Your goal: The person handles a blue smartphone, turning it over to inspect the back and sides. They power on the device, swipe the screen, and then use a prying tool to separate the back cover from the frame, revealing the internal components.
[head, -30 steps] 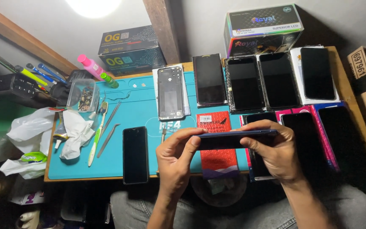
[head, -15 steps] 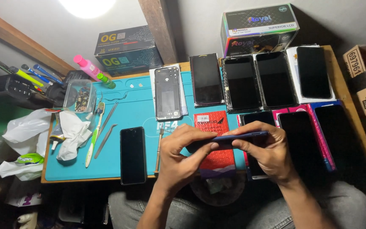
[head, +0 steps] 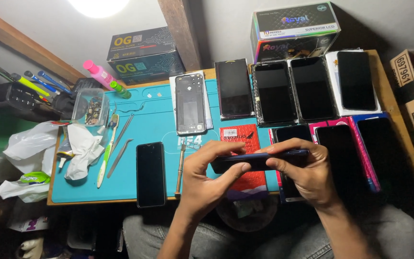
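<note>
Both hands grip a dark blue phone edge-on, above the near edge of the teal work mat.

The left hand (head: 207, 180) clamps the phone (head: 259, 159) at its left end, thumb under and fingers curled over the top; the right hand (head: 307, 172) pinches the right end the same way (screen side not visible from here). The phone hangs over a red packet (head: 238, 135) lying on the mat (head: 149, 120). A black phone (head: 150, 173) and a screwdriver (head: 180, 169) lie just left of the left hand, tweezers (head: 120, 156) and a toothbrush (head: 106, 152) farther left.

Teal mat (head: 140, 124), dark-blue phone (head: 259, 159), red packet (head: 239, 136).
</note>
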